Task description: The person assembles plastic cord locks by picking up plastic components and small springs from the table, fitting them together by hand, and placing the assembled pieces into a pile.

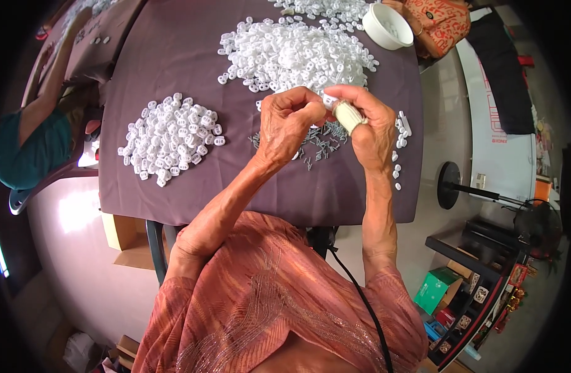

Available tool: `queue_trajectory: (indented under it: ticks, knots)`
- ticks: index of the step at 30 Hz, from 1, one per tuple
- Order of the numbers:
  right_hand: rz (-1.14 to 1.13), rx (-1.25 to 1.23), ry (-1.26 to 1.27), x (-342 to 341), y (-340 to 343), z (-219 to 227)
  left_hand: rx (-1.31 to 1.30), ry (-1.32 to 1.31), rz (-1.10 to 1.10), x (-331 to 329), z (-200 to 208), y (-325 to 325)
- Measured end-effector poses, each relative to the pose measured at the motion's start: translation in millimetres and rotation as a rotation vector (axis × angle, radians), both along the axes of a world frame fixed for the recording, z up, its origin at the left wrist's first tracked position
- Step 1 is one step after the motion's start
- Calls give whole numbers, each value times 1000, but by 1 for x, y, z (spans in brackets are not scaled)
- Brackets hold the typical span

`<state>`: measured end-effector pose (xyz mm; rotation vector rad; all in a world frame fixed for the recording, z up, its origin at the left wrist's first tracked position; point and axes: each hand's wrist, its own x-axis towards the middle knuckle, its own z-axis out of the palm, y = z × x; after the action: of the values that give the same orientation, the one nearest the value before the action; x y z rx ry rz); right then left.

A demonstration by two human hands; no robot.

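Note:
My right hand [374,127] pinches a small white plastic piece [329,100] with dark marks between its index finger and thumb. A cream ribbed cloth cover [349,118] sits over that thumb. Touching close beside it, my left hand [290,121] has its fingers curled into a pinch; whatever lies between them is hidden. Under both hands, small grey pins [323,146] are scattered on the brown tablecloth [248,193]. Beyond them rises a big heap of white oval pieces [292,53]. To the left lies a smaller heap of marked white pieces [171,138].
At the far right stands a white bowl [385,30] beside a person in orange patterned clothing [438,25]. Several loose white pieces [397,155] lie along the table's right edge. A person in a teal shirt [33,149] works at another table on the left. A black fan [537,227] stands right.

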<state>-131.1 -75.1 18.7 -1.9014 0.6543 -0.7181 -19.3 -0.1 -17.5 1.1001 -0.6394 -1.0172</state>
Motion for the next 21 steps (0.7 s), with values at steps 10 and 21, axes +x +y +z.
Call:
queue_trajectory:
  ticks: [10, 21]
  knots:
    - [222, 234, 61, -6, -29, 13, -33, 172, -54, 18, 1, 0]
    - [8, 123, -79, -2, -9, 4, -53, 470, -41, 11, 4, -1]
